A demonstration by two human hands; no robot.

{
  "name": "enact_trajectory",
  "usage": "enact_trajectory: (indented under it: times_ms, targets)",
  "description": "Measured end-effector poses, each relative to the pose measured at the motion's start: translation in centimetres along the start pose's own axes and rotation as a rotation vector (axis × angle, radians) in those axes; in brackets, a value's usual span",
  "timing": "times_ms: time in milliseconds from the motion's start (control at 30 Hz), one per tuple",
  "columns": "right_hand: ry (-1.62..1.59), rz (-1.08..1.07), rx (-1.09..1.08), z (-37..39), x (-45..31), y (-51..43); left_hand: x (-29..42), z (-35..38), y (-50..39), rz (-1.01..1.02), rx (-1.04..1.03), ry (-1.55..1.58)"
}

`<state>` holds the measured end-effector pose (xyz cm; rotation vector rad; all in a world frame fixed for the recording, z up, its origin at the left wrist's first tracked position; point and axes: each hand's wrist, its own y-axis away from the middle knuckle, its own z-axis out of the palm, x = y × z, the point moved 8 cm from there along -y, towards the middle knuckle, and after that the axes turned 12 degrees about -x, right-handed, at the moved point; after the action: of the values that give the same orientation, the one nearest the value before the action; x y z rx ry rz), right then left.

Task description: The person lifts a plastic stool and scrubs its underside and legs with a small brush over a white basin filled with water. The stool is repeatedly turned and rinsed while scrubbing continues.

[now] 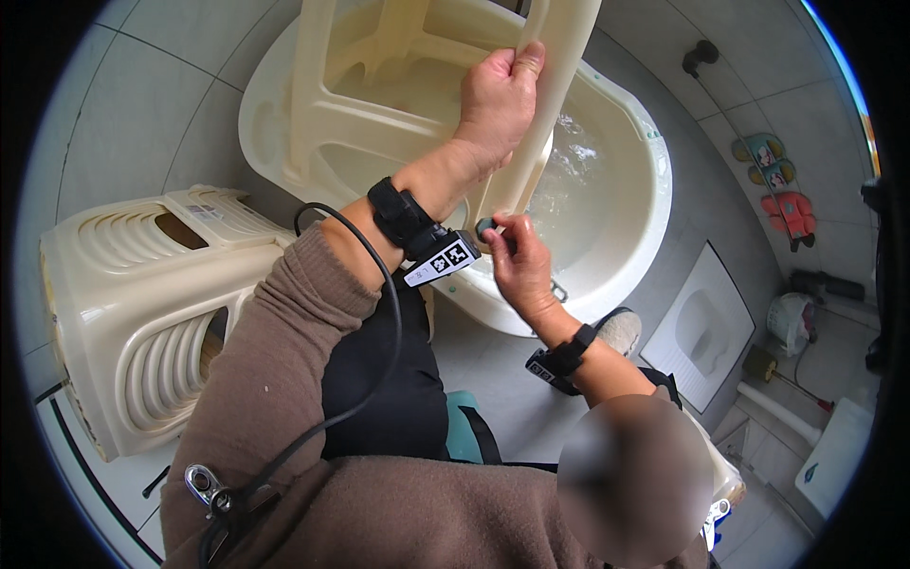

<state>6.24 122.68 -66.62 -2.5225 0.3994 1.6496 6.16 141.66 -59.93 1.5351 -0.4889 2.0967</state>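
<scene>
Before me is a white plastic bathtub (650, 213) with water in it. A cream plastic stool or rack frame (384, 110) stands tilted inside it, legs towards the top of the view. My left hand (501, 92) grips one long leg (565, 64) of this frame, thumb on top. Lower down, my right hand (522, 263) pinches a small dark green piece (486, 226), perhaps a scouring pad, at the lower end of the same leg. The fingers partly cover that piece, so its full shape is hidden. Both wrists wear black straps with marker tags.
Another cream plastic piece (99, 277) with slatted openings lies at the left. A white squat toilet (700, 334) is set in the floor at right. Slippers (788, 213) hang on the wall, above a lined bin (789, 323). A black cable (398, 320) loops beside my left arm.
</scene>
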Motion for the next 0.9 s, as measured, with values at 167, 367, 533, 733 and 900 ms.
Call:
enact_trajectory:
  times_ms: [167,367,533,733,900]
  targets:
    - [0.053,0.183,-0.201,-0.3,1.9,-0.7,-0.6,-0.1,0.6,-0.106,-0.064,0.018]
    - [-0.208,0.218,0.011,-2.0,2.9,-0.6,-0.6,0.3,0.5,-0.022,0.011,0.021]
    - [-0.055,0.161,0.017,0.5,2.0,0.2,-0.5,-0.1,1.0,0.050,0.014,0.047]
    - [0.073,0.251,-0.068,-2.1,3.7,-0.3,-1.3,0.0,1.0,0.004,-0.029,0.054]
    - [-0.199,0.065,0.187,-1.5,3.4,0.6,-1.4,0.2,0.9,0.025,-0.018,0.055]
